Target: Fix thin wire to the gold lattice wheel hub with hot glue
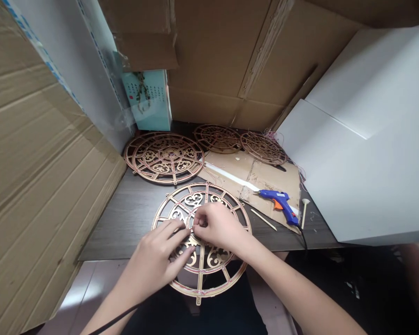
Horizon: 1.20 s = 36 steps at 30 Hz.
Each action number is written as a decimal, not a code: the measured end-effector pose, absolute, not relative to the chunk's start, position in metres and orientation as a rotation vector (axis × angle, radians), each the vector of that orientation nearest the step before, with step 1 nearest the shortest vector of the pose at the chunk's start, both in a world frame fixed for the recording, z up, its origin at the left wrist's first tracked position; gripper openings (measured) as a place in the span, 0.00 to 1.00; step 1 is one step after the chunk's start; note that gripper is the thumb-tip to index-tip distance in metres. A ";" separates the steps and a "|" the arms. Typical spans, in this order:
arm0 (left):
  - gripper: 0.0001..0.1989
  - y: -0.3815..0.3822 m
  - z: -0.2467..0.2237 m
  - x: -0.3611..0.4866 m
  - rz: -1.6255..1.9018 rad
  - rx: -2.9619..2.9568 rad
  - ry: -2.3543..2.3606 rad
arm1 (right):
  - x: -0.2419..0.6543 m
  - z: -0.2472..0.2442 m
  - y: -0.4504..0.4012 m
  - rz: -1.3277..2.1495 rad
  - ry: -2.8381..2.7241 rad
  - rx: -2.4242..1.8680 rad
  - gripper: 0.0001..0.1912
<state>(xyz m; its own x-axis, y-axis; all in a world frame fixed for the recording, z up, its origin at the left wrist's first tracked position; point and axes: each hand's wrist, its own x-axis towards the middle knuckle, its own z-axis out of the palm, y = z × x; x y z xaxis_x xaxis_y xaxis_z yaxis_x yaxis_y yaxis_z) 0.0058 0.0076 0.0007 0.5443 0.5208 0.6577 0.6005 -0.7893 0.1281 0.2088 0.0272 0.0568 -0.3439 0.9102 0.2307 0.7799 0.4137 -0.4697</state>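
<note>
L hand (160,249) on disc (201,260), thumb parted; R hand (218,225) fingers pinched narrow at ctr, can't tell on what. Glue gun (278,198) nr, on card (265,177).

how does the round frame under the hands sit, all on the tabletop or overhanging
Overhanging: the round frame has its lower rim beyond the near edge of the tabletop.
</note>
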 end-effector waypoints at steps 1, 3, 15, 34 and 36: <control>0.11 0.008 0.001 0.006 -1.076 -2.662 -0.967 | 0.208 0.057 0.027 0.397 -2.204 -1.448 0.03; 0.11 0.008 0.002 0.006 -1.071 -2.664 -0.960 | 0.207 0.057 0.028 0.424 -2.176 -1.473 0.02; 0.12 0.007 0.001 0.004 -1.048 -2.658 -0.970 | 0.212 0.059 0.028 0.498 -2.186 -1.444 0.05; 0.12 0.006 0.005 0.005 -0.979 -2.714 -0.993 | 0.208 0.048 0.020 0.513 -2.046 -1.401 0.08; 0.12 0.006 0.006 0.005 -1.003 -2.719 -0.988 | 0.208 0.047 0.018 0.508 -2.027 -1.390 0.07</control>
